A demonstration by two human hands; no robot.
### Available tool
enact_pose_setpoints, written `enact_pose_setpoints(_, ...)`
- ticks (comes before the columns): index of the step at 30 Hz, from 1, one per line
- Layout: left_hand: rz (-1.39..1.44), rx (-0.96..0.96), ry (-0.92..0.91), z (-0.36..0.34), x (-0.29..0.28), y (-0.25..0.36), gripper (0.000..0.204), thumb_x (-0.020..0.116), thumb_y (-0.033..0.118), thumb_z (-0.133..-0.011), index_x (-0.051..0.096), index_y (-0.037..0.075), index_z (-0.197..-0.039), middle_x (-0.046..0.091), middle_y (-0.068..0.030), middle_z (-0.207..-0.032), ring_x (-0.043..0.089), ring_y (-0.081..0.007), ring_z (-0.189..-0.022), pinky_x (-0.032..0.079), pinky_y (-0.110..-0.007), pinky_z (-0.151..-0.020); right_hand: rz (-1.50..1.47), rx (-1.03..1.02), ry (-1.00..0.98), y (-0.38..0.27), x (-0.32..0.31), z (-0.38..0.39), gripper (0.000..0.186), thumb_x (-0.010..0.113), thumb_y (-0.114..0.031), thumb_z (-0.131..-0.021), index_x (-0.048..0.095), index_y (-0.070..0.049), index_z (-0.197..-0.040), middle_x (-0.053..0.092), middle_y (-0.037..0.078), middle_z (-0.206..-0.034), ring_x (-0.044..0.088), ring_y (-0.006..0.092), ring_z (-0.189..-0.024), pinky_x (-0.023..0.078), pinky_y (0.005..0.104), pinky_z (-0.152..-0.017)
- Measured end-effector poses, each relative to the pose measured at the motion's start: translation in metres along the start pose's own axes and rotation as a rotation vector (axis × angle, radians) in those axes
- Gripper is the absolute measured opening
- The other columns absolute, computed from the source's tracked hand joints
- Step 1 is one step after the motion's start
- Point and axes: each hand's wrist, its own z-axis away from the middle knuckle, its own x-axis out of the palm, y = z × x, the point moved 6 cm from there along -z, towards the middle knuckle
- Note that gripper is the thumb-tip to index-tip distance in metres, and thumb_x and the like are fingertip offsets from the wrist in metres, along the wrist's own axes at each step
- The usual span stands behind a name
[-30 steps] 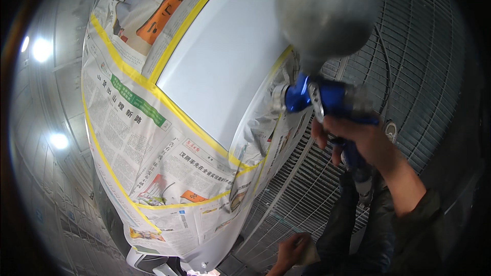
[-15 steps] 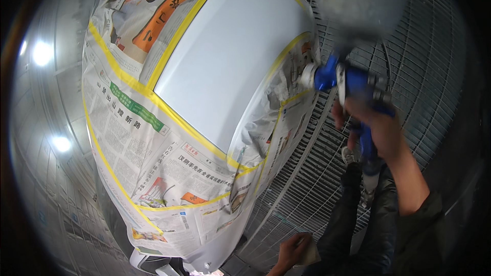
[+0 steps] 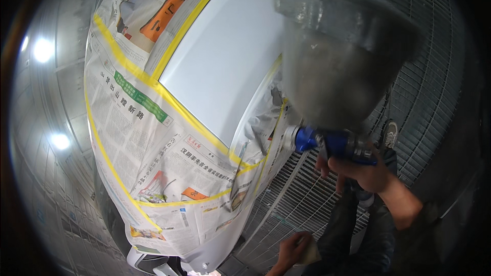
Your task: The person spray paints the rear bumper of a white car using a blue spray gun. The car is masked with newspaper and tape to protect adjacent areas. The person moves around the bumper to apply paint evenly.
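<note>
My right hand (image 3: 367, 173) is wrapped round the grip of a blue spray gun (image 3: 335, 145). A large cloudy grey paint cup (image 3: 342, 56) sits on top of the gun and hides part of what lies behind it. The silver nozzle points left, toward a bare, glossy pale grey-white car body panel (image 3: 215, 61). Newspaper masking (image 3: 148, 143) surrounds that panel, edged with yellow tape (image 3: 192, 128). Low in the view, my left hand (image 3: 294, 249) is closed on a pale beige, cloth-like piece (image 3: 310, 253), partly hidden by the fingers.
Metal grating (image 3: 434, 46) covers the floor to the right, and my legs and a shoe (image 3: 391, 134) show there. An unmasked car part (image 3: 215, 253) is at the bottom. Bright lamps (image 3: 43, 50) shine from the wall on the left.
My right hand has brought the spray gun lower and slightly left, its cup now nearer the camera and covering the panel's right edge. The left hand stays where it was.
</note>
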Motion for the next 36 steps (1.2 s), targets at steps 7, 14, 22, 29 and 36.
enact_pose_setpoints(7,-0.018,-0.024,0.002,0.002,-0.003,-0.01,0.029,0.066,0.027,-0.092,0.069,0.006,-0.112,0.073,-0.0121,-0.095,0.071,-0.0189,-0.087,0.055,-0.032,-0.076,-0.049,0.149,-0.14,0.017,0.012,0.018,0.031,0.068,-0.018,-0.089,0.06,-0.002,-0.115,0.07,0.01,-0.093,0.069,0.0147,-0.083,0.058,0.0241,-0.051)
enact_pose_setpoints(14,-0.063,0.008,0.036,0.002,-0.012,-0.027,0.029,0.065,0.027,-0.092,0.069,0.006,-0.112,0.073,-0.013,-0.094,0.072,-0.0192,-0.087,0.055,-0.032,-0.075,0.139,-0.1,0.284,0.015,-0.018,0.009,0.03,0.067,-0.022,-0.091,0.061,-0.003,-0.114,0.068,0.007,-0.095,0.068,0.013,-0.085,0.058,0.0246,-0.053)
enact_pose_setpoints(22,-0.02,0.012,0.036,0.005,-0.016,-0.036,0.029,0.065,0.026,-0.094,0.069,0.003,-0.11,0.073,-0.0114,-0.097,0.068,-0.0141,-0.089,0.053,-0.031,-0.08,0.009,-0.139,0.17,0.034,0.008,0.013,0.041,0.064,-0.015,-0.092,0.053,-0.002,-0.13,0.067,0.008,-0.096,0.066,0.0129,-0.085,0.058,0.0231,-0.056)
enact_pose_setpoints(29,-0.011,-0.011,0.033,0.005,-0.015,-0.045,0.029,0.064,0.026,-0.094,0.069,0.003,-0.11,0.073,-0.0126,-0.097,0.068,-0.0142,-0.089,0.054,-0.031,-0.078,0.001,0.025,-0.134,0.038,0.034,0.016,0.052,0.066,-0.017,-0.092,0.047,-0.002,-0.137,0.067,0.008,-0.097,0.066,0.013,-0.086,0.057,0.0239,-0.056)
enact_pose_setpoints(36,-0.05,0.089,0.07,-0.002,-0.009,-0.03,0.028,0.067,0.024,-0.091,0.069,0.004,-0.111,0.074,-0.013,-0.095,0.071,-0.0182,-0.088,0.054,-0.032,-0.075,0.138,-0.234,0.458,0.009,-0.018,0.025,0.021,0.061,-0.013,-0.093,0.061,0.001,-0.109,0.066,0.01,-0.094,0.063,0.0153,-0.082,0.054,0.0263,-0.051)
